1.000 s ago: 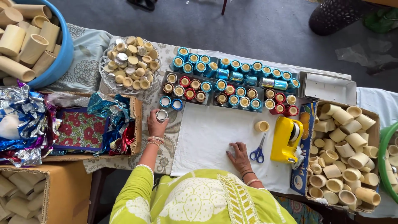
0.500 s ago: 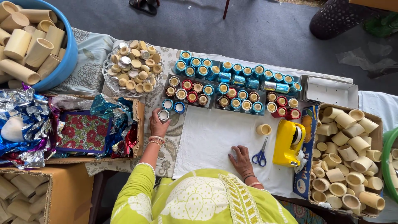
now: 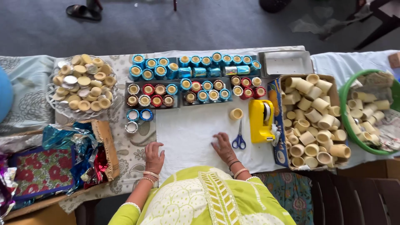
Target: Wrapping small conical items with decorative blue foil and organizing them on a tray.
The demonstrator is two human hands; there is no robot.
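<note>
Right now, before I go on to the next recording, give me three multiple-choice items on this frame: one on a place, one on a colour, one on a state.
1. Where do the scissors lie?
A. in the green basin
B. on the white sheet, just left of the tape dispenser
C. in the carton of foil

2. What colour is the tape dispenser?
A. yellow
B. red
C. black

3. How is the right hand?
A. gripping the scissors
B. lifted, holding a tube
C. flat on the white sheet, empty

Answers: 1 B, the blue handles sit beside the dispenser's base. 2 A, its body is plainly yellow. 3 C, the fingers are spread on the sheet, holding nothing.
</note>
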